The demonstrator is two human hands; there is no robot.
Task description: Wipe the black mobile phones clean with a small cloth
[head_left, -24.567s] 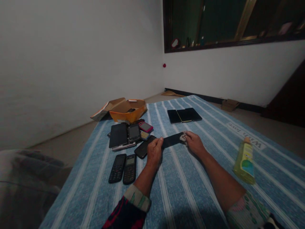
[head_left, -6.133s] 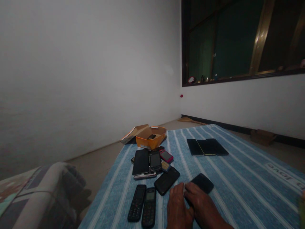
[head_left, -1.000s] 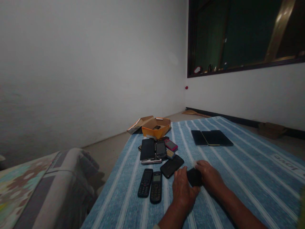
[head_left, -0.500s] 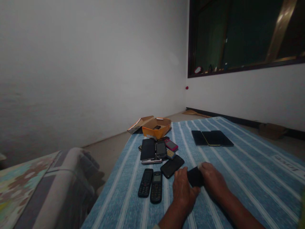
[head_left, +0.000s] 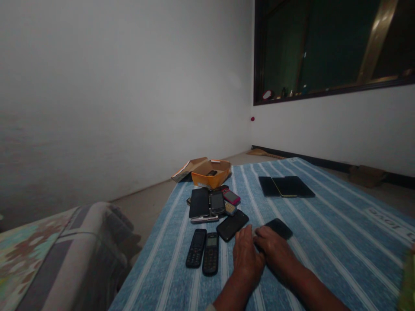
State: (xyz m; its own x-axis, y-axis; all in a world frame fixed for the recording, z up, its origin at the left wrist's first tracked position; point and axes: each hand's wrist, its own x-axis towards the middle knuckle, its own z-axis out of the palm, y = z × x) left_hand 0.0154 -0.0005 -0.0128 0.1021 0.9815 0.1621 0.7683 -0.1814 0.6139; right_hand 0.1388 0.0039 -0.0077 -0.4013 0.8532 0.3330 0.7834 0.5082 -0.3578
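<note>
"Where's our flat, black, rectangular phone [head_left: 280, 228]?"
"Jutting beyond our right hand [head_left: 275, 248], over the blue, white-striped cloth [head_left: 333, 235], likely braced by our left hand [head_left: 247, 257]; we can't tell either grip."

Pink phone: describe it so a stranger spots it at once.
On the blue striped cloth stands an open orange box. Just nearer the camera lies a cluster of phones; the pink phone lies just beyond a small phone with yellowish keys. Alone among them, it has a bright pink rim.
</note>
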